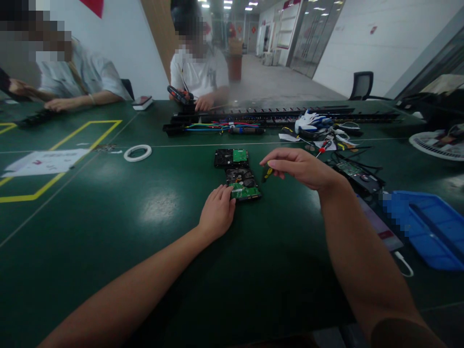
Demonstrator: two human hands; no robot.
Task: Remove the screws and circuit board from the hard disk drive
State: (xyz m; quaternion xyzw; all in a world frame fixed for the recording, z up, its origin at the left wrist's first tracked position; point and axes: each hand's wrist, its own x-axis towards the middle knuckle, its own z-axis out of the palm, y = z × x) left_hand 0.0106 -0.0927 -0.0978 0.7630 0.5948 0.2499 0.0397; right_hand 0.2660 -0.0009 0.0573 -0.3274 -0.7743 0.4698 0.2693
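Observation:
My left hand (218,211) lies against the left and near edge of a hard drive (242,180), fingers close together and holding it on the table. A green circuit board shows on the drive's near part, bare dark metal on its far part. Just behind it, nearly touching, lies a second hard drive (223,158) with a smaller green board. To the right of the drives, my right hand (299,166) is raised, thumb and fingers pinched on a small black-and-yellow tool (267,173) pointing down. The tool's exact kind is too small to tell.
Black rails with coloured wires (213,126) lie across the back. Blue-white gloves (311,122), a red screwdriver (324,147), a cabled circuit board (357,174) and a blue tray (435,227) are on the right. A white tape roll (137,153) lies left. Two people sit opposite.

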